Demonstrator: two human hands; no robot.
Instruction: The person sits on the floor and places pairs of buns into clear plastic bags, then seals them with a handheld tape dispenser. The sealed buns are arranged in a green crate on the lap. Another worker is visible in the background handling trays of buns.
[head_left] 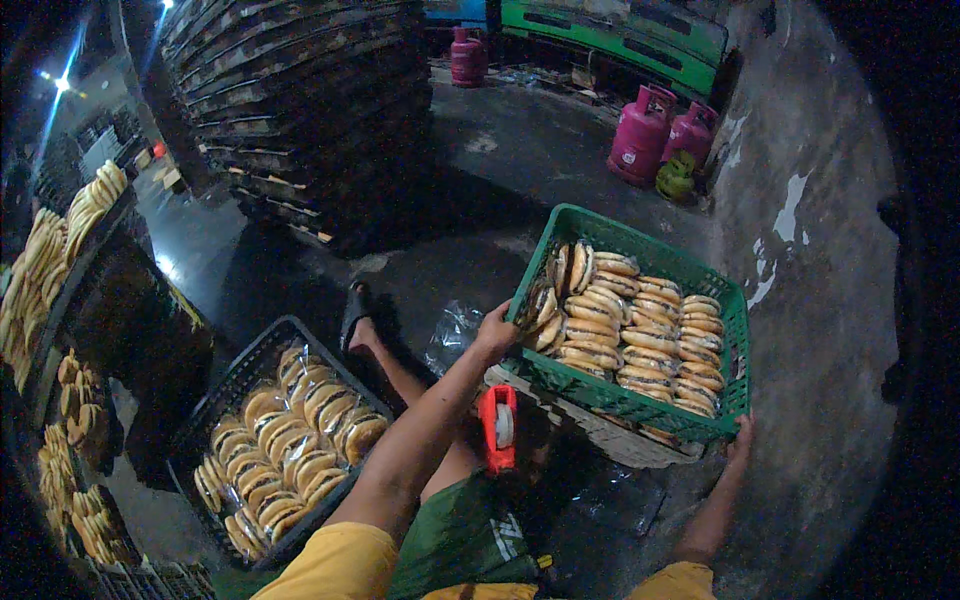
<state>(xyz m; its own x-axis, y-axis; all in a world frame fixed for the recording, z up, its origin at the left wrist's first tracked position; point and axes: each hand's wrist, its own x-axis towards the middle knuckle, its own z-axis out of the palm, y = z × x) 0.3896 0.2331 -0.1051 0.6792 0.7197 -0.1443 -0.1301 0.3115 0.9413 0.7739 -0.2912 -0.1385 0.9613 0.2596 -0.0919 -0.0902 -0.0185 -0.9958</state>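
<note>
A green plastic crate [640, 400] is tilted in front of me at the right, filled with rows of filled round buns [650, 335] in clear wrap. My left hand [494, 336] grips its left rim, fingers closed around the edge. At the near right corner my right hand [740, 438] holds the crate too, its fingers partly hidden. Directly beneath shows a pale crate [600, 432] with more buns inside; whether the two touch I cannot tell. Beside my left forearm is a red tape dispenser [497, 428] with a roll of tape.
To the left stands a black crate [290, 327] of wrapped buns. Racks with loose bread [80, 220] line the far left. Tall stacked trays [300, 110] rise behind. Pink gas cylinders [640, 135] and a small green one [677, 176] stand near the right wall [810, 270]. Clear plastic [455, 335] lies on the floor.
</note>
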